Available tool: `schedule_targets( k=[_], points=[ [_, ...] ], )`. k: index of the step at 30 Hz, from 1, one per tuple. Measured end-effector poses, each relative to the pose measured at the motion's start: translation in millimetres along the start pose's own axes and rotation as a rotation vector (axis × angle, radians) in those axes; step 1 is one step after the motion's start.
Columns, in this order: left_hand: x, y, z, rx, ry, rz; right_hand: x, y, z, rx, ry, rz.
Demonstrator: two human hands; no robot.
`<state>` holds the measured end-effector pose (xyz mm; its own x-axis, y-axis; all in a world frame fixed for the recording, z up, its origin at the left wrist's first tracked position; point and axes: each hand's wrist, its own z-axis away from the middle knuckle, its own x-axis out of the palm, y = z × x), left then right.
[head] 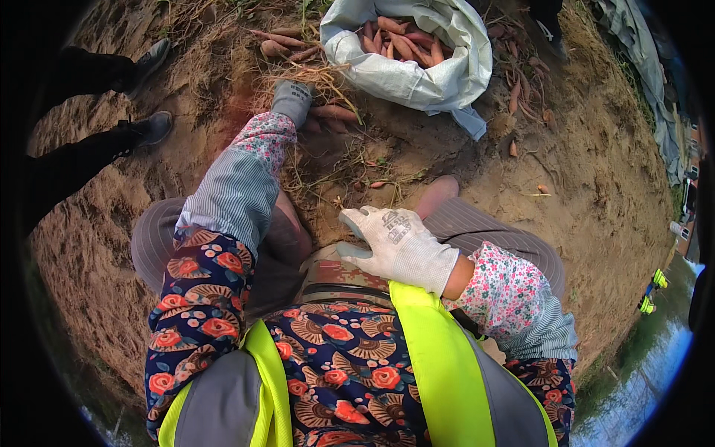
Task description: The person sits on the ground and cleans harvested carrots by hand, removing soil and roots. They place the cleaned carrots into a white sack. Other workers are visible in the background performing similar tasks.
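Observation:
My left hand (291,101), in a grey glove, reaches out to a pile of sweet potatoes tangled with dry vines (315,75). Its fingers are hidden, so any grip cannot be seen. Reddish sweet potatoes (335,113) lie right beside its wrist, and more roots (282,44) rest just beyond it. Close to my lap, my right hand (394,240) wears a white glove with grey fingertips. Its thumb and fingers are apart with nothing between them. A white woven sack (405,89), its rim rolled down, stands ahead with several sweet potatoes (405,42) inside.
Another person's dark shoes (153,127) stand at the left, and another foot (550,33) shows at the upper right. More sweet potatoes (519,92) lie right of the sack. Thin vines (357,173) and small root pieces (377,184) litter the sandy soil (603,184).

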<state>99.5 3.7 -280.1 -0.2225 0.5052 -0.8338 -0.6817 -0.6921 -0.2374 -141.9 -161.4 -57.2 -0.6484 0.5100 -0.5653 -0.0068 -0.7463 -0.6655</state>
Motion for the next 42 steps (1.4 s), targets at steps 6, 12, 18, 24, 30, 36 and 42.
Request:
schedule_targets(
  k=[6,12,18,24,30,36,42],
  points=[
    [15,-77,20,-0.205,-0.178,0.276,5,-9,0,-0.031,-0.055,0.076],
    [38,-172,66,-0.718,-0.268,0.808,10,-14,2,-0.068,-0.026,0.130],
    [2,-126,56,-0.437,0.561,0.487,10,-13,0,-0.061,-0.020,0.366],
    [-12,-12,9,0.068,0.355,0.611,5,-13,-4,0.043,-0.104,0.535],
    [47,22,8,0.071,0.176,0.323,2,-13,-5,0.100,-0.142,0.556],
    [50,1,-1,-0.027,-0.006,0.764,-6,-18,-7,0.083,-0.136,0.606],
    [12,-11,31,0.338,-0.111,1.470,-26,-33,-10,0.101,-0.048,0.615]
  ],
)
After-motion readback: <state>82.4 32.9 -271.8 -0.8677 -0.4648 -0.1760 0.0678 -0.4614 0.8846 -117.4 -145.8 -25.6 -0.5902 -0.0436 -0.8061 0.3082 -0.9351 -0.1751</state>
